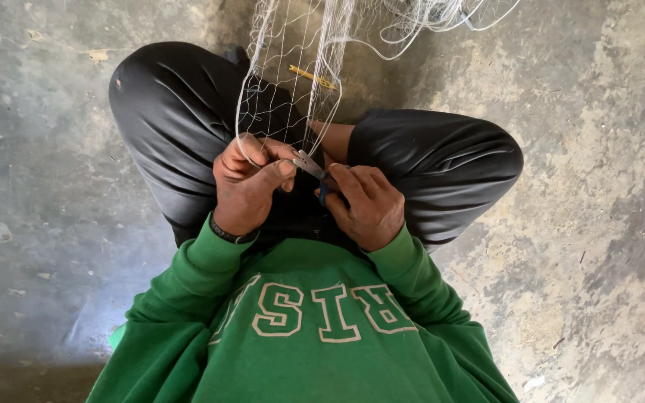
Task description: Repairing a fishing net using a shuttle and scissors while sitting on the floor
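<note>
Our left hand (246, 186): fingers pinched together on a strand of the white net (285, 82), which rises toward twelve o'clock. Our right hand (363, 205): fingers closed round small blue-handled scissors (311, 166), blades pointing to ten o'clock and meeting the pinched strand. Yellow needle (311, 77) lodged in the mesh at twelve. Black band on our left wrist. Crossed legs, green sleeves; concrete floor (599, 224) all round.
</note>
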